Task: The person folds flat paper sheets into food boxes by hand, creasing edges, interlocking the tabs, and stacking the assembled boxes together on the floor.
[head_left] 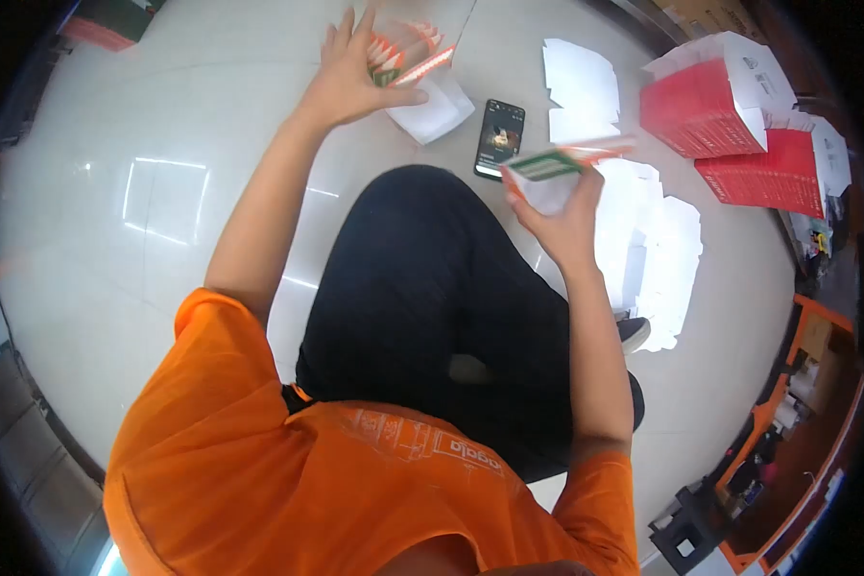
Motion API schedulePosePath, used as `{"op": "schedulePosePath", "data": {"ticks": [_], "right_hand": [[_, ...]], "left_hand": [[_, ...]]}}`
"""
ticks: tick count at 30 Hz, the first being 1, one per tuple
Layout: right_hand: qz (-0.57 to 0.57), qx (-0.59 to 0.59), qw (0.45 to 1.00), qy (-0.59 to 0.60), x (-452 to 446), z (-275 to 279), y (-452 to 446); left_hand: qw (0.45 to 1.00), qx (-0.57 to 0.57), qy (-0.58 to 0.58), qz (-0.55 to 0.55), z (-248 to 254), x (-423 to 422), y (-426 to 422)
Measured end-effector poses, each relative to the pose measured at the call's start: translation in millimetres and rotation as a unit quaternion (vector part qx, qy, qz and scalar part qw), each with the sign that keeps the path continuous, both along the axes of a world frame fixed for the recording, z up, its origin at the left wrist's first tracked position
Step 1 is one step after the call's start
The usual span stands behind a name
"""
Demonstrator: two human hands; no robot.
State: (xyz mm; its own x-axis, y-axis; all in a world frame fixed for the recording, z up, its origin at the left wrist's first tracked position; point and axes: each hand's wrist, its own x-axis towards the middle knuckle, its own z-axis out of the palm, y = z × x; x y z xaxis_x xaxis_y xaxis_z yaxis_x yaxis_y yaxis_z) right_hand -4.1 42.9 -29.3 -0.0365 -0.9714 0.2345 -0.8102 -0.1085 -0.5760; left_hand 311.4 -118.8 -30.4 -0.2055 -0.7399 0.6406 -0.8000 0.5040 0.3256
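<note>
My left hand [341, 82] is at the top of the view, its fingers spread and thumb stretched out. It lies against the near side of a stack of orange, white and green printed cartons [413, 58], partly blurred. Under that stack is a white paper sheet or box [434, 110] on the floor. Pinched between thumb and fingers, my right hand [566, 216] holds a small printed carton [547, 173] with a green and orange edge and a whitish inside. Motion blurs its upper edge.
A lit phone [499, 139] lies on the tiled floor. White flat cardboard blanks [677, 259] spread to its right, another [581, 86] above. Two red-and-white boxes [701, 110] stand at upper right. Orange-edged shelving [787, 413] holds items at lower right. My bent knee [422, 211] is between my arms.
</note>
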Motion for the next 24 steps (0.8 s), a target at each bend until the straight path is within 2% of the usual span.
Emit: {"op": "schedulePosePath", "data": {"ticks": [2,4,7,10,11,17,20,23,24], "right_hand": [[0.032,-0.038,0.998,-0.024,26,-4,-33],[0.05,-0.064,0.994,-0.078,58,-5,-65],[0.036,-0.055,0.997,-0.045,95,-26,-110],[0.082,0.001,0.997,0.004,119,-42,-129],[0.077,-0.001,0.995,0.066,125,-56,-127],[0.058,0.048,0.983,0.166,128,-54,-124],[0.063,0.079,0.984,0.148,128,-72,-128],[0.128,0.266,0.934,0.2,131,-49,-137],[0.121,0.258,0.941,0.185,132,-48,-137]], "left_hand": [[0.987,0.083,0.14,-0.015,-15,6,-11],[0.928,0.267,0.26,-0.019,-13,9,-8],[0.919,0.298,0.257,-0.026,-14,15,-13],[0.91,0.312,0.272,-0.018,-2,12,-6],[0.905,0.312,0.288,-0.024,-2,13,-7],[0.888,0.324,0.323,-0.041,-6,14,-4],[0.883,0.329,0.33,-0.051,-12,12,-1],[0.866,0.326,0.375,-0.061,-17,14,1],[0.857,0.315,0.404,-0.061,-16,12,3]]}}
